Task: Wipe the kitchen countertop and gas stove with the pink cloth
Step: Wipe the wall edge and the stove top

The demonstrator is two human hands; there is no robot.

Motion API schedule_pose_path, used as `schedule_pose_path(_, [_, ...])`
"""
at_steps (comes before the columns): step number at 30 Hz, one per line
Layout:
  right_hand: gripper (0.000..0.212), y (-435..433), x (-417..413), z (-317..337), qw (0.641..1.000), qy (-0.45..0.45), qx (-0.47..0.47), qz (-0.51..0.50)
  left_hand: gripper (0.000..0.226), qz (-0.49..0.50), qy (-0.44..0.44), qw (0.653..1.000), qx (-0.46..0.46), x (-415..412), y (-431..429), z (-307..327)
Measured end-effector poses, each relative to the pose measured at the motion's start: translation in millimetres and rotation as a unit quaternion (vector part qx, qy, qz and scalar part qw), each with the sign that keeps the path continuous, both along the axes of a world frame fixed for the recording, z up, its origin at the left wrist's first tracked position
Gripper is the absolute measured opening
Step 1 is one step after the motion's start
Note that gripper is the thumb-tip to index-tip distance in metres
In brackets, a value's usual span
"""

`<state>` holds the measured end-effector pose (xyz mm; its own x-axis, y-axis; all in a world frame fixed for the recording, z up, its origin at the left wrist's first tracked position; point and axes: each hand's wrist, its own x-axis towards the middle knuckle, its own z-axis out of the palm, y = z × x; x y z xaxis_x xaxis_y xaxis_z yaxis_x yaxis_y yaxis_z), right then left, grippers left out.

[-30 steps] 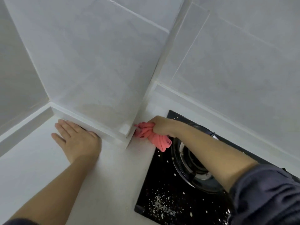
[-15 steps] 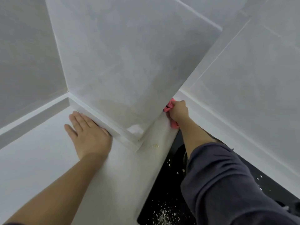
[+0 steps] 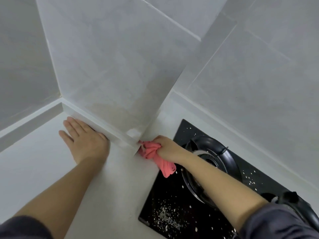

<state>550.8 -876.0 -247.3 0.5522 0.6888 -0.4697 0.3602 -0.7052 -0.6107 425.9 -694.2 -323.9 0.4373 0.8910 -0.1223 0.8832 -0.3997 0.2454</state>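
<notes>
My right hand (image 3: 166,146) grips the bunched pink cloth (image 3: 153,156) on the white countertop (image 3: 110,195), right at the outer corner of the tiled wall column. A tail of the cloth hangs over the left edge of the black glass gas stove (image 3: 165,200). White crumbs are scattered over the stove's glass. My right forearm crosses over the black burner ring (image 3: 224,154). My left hand (image 3: 84,140) rests flat, fingers straight, on the countertop against the base strip of the column.
Grey tiled walls rise behind the countertop, and a tiled column (image 3: 112,75) juts out between my two hands. A white upstand (image 3: 224,118) runs along the wall behind the stove. Part of a second burner ring (image 3: 300,204) shows at the lower right.
My right hand has pulled the cloth back out of the gap beside the column to its front corner. The view has shifted and the burner shows again. My left hand stays put.
</notes>
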Motion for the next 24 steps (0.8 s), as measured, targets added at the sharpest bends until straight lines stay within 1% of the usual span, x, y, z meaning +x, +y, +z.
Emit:
schedule_pose_path(1, [0.044,-4.1,3.1,11.2,1.0,0.001,0.017,-0.023,0.069,0.0,0.0,1.0,0.0,-0.1,0.5,0.4])
schedule_pose_path(3, [0.048,-7.7,20.8,30.1,0.997,-0.05,0.035,-0.052,0.07,-0.004,-0.001,1.0,0.001,0.5,1.1,0.1])
schedule_pose_path(6, [0.04,0.7,53.5,41.2,0.977,-0.16,0.067,-0.126,0.07,-0.004,-0.001,1.0,0.003,1.1,0.2,0.1])
schedule_pose_path(8, [0.037,11.7,62.4,39.7,0.965,-0.182,0.1,-0.163,0.07,-0.003,0.005,1.0,0.006,2.0,-1.5,-0.3])
schedule_pose_path(10, [0.039,23.9,57.3,32.3,0.963,-0.159,0.117,-0.185,0.07,-0.002,0.007,1.0,0.006,2.8,-2.3,0.5])
schedule_pose_path(12, [0.051,27.4,45.9,19.8,0.956,-0.142,0.15,-0.206,0.07,-0.003,0.008,1.0,0.005,4.1,-2.6,1.9])
schedule_pose_path(13, [0.053,26.0,40.7,12.5,0.956,-0.136,0.154,-0.208,0.07,-0.004,0.007,1.0,0.006,4.5,-1.8,2.1])
schedule_pose_path(14, [0.049,24.8,33.5,8.2,0.961,-0.129,0.139,-0.203,0.07,-0.004,0.006,1.0,0.007,4.3,-0.6,1.6])
schedule_pose_path(15, [0.041,24.0,27.1,4.1,0.965,-0.118,0.13,-0.196,0.07,-0.003,0.007,1.0,0.009,4.0,0.7,1.1])
schedule_pose_path(16, [0.033,22.8,20.6,0.9,0.967,-0.122,0.116,-0.192,0.07,-0.002,0.008,1.0,0.01,3.6,0.9,1.0])
schedule_pose_path(17, [0.03,20.1,11.7,-2.7,0.967,-0.127,0.105,-0.192,0.07,-0.002,0.01,1.0,0.008,2.7,-0.1,0.9])
schedule_pose_path(20, [0.038,11.3,-20.2,-3.4,0.968,-0.136,0.105,-0.185,0.07,-0.005,0.009,1.0,0.007,2.4,-1.2,1.1])
schedule_pose_path(22, [0.036,6.7,-38.8,-1.3,0.973,-0.127,0.108,-0.16,0.069,-0.003,0.007,1.0,0.007,3.2,0.0,2.0])
schedule_pose_path(24, [0.034,2.2,-51.0,2.5,0.981,-0.097,0.112,-0.123,0.069,-0.002,0.005,1.0,0.009,2.7,1.5,1.8])
